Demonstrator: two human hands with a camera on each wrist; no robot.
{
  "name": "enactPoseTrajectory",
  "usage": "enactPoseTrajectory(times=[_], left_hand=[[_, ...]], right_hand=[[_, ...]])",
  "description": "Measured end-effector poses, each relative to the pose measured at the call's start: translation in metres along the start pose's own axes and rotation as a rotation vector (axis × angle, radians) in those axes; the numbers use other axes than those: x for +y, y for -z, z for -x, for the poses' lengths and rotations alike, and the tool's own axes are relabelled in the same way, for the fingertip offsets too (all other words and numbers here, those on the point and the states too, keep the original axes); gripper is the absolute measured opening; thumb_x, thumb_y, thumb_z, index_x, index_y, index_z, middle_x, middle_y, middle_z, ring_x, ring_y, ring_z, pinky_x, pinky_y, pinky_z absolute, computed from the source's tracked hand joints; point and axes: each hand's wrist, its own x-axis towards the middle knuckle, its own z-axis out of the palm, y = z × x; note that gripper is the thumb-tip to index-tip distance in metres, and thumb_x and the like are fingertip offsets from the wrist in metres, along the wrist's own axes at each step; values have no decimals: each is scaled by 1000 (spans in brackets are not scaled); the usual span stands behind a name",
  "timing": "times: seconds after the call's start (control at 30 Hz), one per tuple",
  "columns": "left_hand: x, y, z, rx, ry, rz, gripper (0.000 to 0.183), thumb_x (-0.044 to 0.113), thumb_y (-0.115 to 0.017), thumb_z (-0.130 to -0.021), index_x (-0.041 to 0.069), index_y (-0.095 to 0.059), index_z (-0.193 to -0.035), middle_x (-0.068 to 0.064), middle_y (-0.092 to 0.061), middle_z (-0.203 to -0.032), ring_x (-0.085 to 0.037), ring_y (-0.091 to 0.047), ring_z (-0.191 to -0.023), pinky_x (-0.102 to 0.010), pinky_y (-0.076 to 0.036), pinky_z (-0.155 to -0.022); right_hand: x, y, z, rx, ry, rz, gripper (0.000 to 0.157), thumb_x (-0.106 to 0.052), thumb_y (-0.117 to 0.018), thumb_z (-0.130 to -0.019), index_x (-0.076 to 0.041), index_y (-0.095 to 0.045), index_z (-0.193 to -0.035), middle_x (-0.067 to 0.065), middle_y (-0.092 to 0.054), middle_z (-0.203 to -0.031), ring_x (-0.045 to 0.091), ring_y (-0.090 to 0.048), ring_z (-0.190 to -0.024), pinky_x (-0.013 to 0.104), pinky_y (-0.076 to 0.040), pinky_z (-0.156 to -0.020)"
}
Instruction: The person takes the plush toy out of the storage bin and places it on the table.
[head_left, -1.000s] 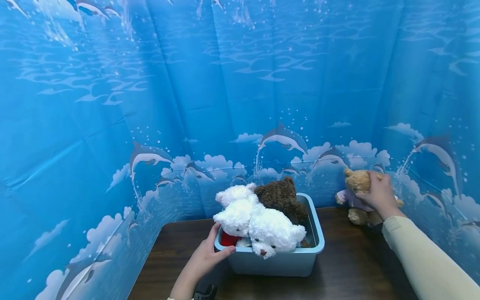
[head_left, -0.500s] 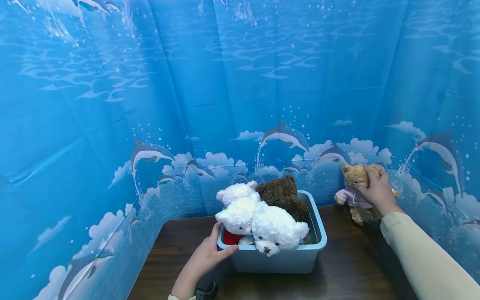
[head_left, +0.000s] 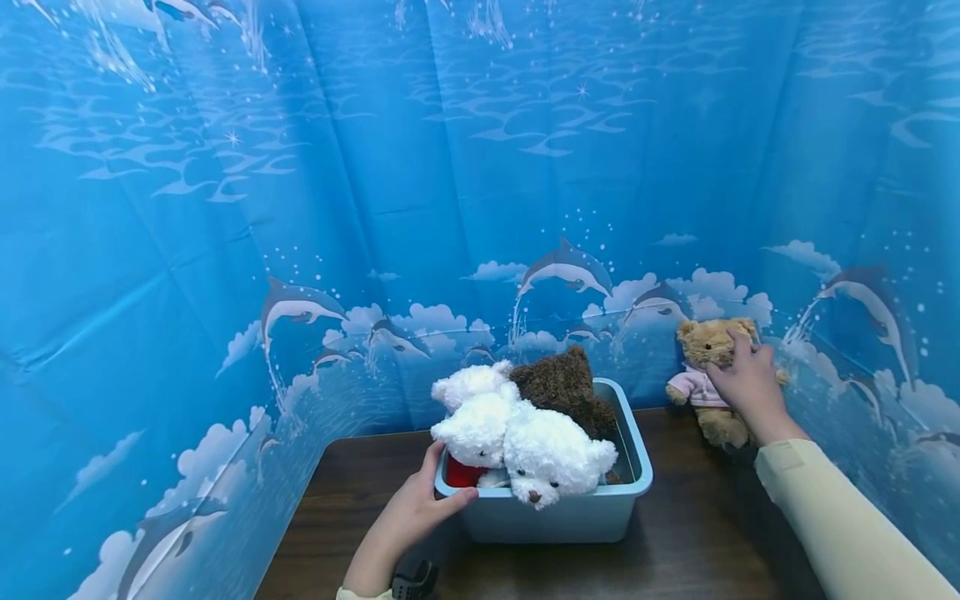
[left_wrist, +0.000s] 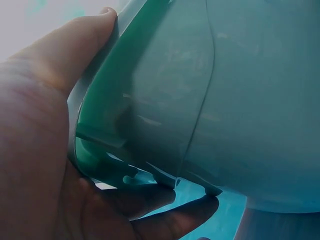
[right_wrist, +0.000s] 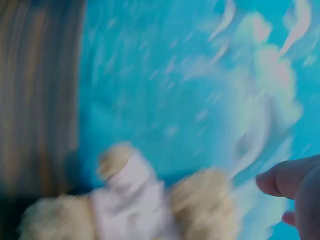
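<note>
At its left front corner, a light blue plastic bin (head_left: 547,521) is gripped by my left hand (head_left: 408,517), thumb along the rim and fingers curled under the outside. White plush bears (head_left: 558,458) and a dark brown plush toy (head_left: 558,387) fill it, one white head hanging over the front rim. A tan teddy bear (head_left: 693,387) in a pale pink top stands upright against the curtain, on the right. My right hand (head_left: 753,392) is spread at its head and side. In the right wrist view the thumb (right_wrist: 282,182) is apart from the bear.
The dark wooden table (head_left: 345,500) extends on both sides of the bin. A blue dolphin-print curtain (head_left: 450,208) hangs close along the table's back and sides. Something red (head_left: 461,473) shows inside the bin's left corner.
The tan bear has shifted slightly left and become more upright, showing more of its face. My right hand's fingers have loosened from its head. My left hand keeps its grip on the bin.
</note>
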Motion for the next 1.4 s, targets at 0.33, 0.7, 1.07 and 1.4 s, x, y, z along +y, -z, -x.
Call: enactPoseTrajectory(times=[0.33, 0.7, 1.07, 1.4], left_hand=[[-2, -1, 1, 4, 8, -3, 114, 68, -81, -88, 18, -21, -171, -17, -53, -161, -38, -61, -137, -61, -63, -101], [4, 4, 0, 5, -13, -23, 114, 69, -82, -86, 19, -23, -170, -15, -55, -160, -35, -62, -136, -58, -64, -100], [1, -1, 2, -2, -5, -37, 117, 71, -80, -87, 16, -22, -171, -17, -52, -163, -38, -61, -138, -61, -62, -103], [2, -1, 2, 0, -4, -31, 116, 71, -81, -86, 18, -22, -171, -15, -53, -162, -36, -62, -137, -59, -64, -100]], right_hand=[[-152, 21, 82, -95, 267, -241, 80, -48, -68, -108, -10, -31, -167, 31, -48, -156, 54, -50, -144, 78, -45, -113], [-215, -12, 151, -439, 540, -250, 106, -44, -91, -89, -48, -23, -170, 6, -40, -171, 40, -45, -156, 72, -48, -114], [-193, -69, 177, -407, 458, -130, 125, -42, -101, -75, -34, -26, -174, 9, -51, -161, 33, -58, -143, 58, -58, -108], [-186, -81, 172, -312, 387, -253, 115, -23, -106, -70, -26, -43, -166, -2, -61, -156, 31, -64, -139, 57, -61, -104]])
